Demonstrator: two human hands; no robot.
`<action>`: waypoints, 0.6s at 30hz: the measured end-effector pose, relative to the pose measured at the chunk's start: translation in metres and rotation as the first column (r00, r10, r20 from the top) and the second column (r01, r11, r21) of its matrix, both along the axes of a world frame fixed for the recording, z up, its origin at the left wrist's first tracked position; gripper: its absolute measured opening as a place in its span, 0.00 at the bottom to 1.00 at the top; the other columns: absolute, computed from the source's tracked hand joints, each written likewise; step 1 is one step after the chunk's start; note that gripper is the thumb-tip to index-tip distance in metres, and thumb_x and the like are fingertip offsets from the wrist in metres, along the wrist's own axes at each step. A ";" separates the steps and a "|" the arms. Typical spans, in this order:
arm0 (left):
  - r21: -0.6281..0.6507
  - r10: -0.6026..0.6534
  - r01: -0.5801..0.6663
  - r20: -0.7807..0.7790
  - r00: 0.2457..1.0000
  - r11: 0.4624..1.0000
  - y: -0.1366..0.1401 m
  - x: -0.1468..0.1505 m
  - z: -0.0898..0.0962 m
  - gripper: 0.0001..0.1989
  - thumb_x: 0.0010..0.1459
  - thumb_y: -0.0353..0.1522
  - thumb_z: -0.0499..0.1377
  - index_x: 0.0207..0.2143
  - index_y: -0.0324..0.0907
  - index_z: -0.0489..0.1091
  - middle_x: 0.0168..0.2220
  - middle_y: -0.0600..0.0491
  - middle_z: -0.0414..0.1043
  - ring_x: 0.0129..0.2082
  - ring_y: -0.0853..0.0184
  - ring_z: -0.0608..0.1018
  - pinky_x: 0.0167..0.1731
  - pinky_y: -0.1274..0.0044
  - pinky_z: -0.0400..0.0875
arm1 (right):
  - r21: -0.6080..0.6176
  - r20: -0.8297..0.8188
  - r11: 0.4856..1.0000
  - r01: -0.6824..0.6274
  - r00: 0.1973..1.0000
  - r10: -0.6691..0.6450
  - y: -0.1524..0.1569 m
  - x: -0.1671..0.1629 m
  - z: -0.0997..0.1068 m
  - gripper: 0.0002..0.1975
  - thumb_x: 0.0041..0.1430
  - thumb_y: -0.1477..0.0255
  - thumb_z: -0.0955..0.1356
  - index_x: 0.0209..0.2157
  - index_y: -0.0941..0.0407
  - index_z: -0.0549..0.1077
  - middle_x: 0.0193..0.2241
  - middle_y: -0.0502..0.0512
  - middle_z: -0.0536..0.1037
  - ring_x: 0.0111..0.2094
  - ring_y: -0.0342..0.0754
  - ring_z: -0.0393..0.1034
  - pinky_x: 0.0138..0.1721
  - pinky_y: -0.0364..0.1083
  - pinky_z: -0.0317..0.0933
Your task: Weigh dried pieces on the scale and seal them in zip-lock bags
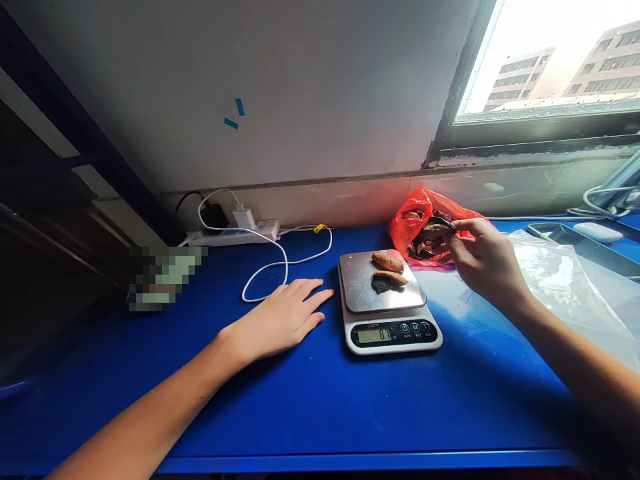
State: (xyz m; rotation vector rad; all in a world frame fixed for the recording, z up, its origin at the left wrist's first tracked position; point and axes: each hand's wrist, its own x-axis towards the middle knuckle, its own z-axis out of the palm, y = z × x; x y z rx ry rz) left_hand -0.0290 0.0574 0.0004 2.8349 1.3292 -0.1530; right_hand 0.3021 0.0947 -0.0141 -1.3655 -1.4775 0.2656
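My left hand (283,319) lies flat on the blue table, fingers spread, just left of a kitchen scale (393,333). On the scale's metal plate (357,287) rest two dried brown pieces: an oval one (388,261) and, nearer me, one with a black wrinkled part (391,280). The lit display shows digits that look like 8.1. Behind the scale's right side, my right hand (483,257) pinches a dried brown piece with a dark rim (438,228) between thumb and fingers. It is held over the mouth of a red plastic bag (405,223) that contains more such dark pieces.
Clear plastic bags (560,273) lie to the right, near a white rounded object (597,232) and cables. At the back left, a power strip (235,233) holds a white charger (244,217), whose white cable (286,263) loops across the table. A wall and window stand behind.
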 end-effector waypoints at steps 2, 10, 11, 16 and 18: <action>0.004 -0.003 0.003 -0.007 1.000 1.000 0.001 0.000 -0.001 0.22 0.69 0.36 0.48 0.63 0.44 0.59 0.64 0.42 0.59 0.62 0.54 0.63 0.58 0.60 0.61 | -0.031 -0.032 0.999 -0.013 0.999 0.012 0.000 0.000 0.000 0.07 0.58 0.68 0.65 0.38 0.54 0.68 0.33 0.58 0.79 0.29 0.54 0.78 0.31 0.51 0.72; 0.016 -0.016 0.017 -0.011 1.000 1.000 0.001 -0.001 -0.003 0.22 0.69 0.36 0.49 0.63 0.44 0.59 0.64 0.42 0.59 0.62 0.54 0.63 0.58 0.60 0.61 | -0.058 -0.093 0.998 -0.011 0.996 0.006 0.002 0.004 -0.002 0.09 0.59 0.67 0.65 0.41 0.53 0.65 0.39 0.60 0.79 0.30 0.55 0.78 0.29 0.51 0.72; 0.014 -0.015 0.015 -0.014 1.000 1.000 0.001 0.000 -0.003 0.22 0.69 0.36 0.48 0.63 0.44 0.59 0.64 0.42 0.58 0.62 0.54 0.63 0.58 0.60 0.61 | -0.054 -0.093 0.999 -0.005 0.996 -0.001 0.002 0.004 -0.001 0.10 0.58 0.67 0.65 0.41 0.53 0.65 0.40 0.61 0.79 0.30 0.55 0.78 0.28 0.50 0.72; 0.011 -0.017 0.017 -0.026 1.000 1.000 0.002 -0.001 -0.002 0.22 0.69 0.37 0.47 0.64 0.44 0.58 0.64 0.42 0.58 0.62 0.54 0.63 0.58 0.60 0.61 | -0.038 -0.083 0.999 0.030 0.996 -0.033 -0.001 0.001 0.002 0.10 0.58 0.67 0.66 0.40 0.54 0.65 0.42 0.63 0.78 0.26 0.54 0.77 0.24 0.48 0.70; 0.013 -0.018 0.018 -0.020 1.000 1.000 0.002 -0.002 -0.003 0.22 0.69 0.37 0.47 0.64 0.45 0.58 0.64 0.43 0.58 0.62 0.54 0.63 0.58 0.60 0.61 | -0.036 -0.079 0.999 0.031 0.996 -0.034 -0.002 -0.001 0.003 0.09 0.58 0.67 0.66 0.40 0.54 0.66 0.42 0.63 0.79 0.27 0.54 0.78 0.24 0.47 0.70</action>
